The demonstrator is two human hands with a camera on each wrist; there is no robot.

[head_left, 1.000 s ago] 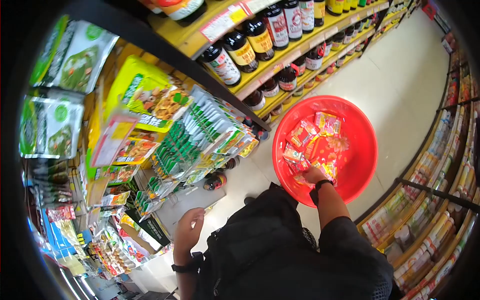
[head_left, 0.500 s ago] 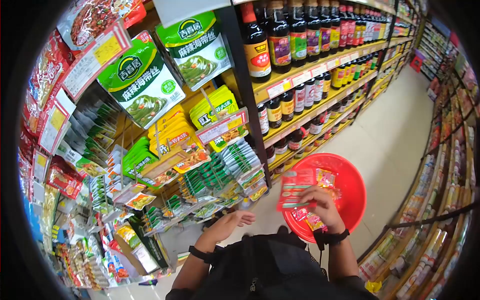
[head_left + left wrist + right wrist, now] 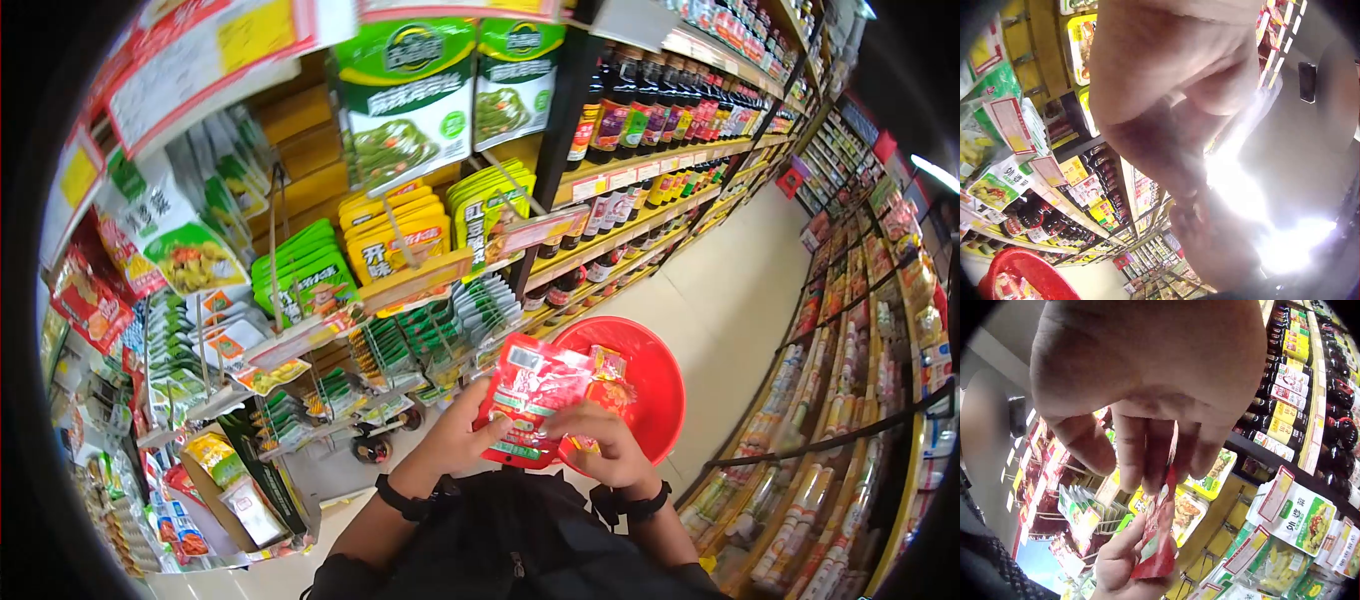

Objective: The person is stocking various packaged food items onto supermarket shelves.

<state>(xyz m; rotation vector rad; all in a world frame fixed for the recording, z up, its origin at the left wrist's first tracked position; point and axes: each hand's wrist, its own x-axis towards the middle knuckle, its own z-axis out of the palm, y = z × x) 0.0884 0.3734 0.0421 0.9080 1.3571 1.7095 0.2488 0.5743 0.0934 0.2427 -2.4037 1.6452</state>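
In front of the body, a red flat food packet (image 3: 535,390) with a white barcode patch is held up. My left hand (image 3: 462,430) pinches its left edge, thumb on the face towards me. My right hand (image 3: 605,445) is at its right side, fingertips over the face and thumb apart from it. Seen from the right wrist, the packet (image 3: 1161,531) is nearly edge-on below the right fingers (image 3: 1130,450), with the left hand (image 3: 1124,559) gripping its lower part. Behind the hands is a red basin (image 3: 655,400) with several small packets (image 3: 608,365) in it.
Hanging bagged foods (image 3: 400,240) fill the rack at the left. Bottles of dark sauce (image 3: 615,110) line the shelves ahead. Along the right runs a long shelf of packed goods (image 3: 790,490), with a pale tiled aisle floor (image 3: 720,300) between.
The right hand has lifted the packet from the basin and brought it in front of the body. My left hand has come over and taken its left edge. The head view has swung upward.
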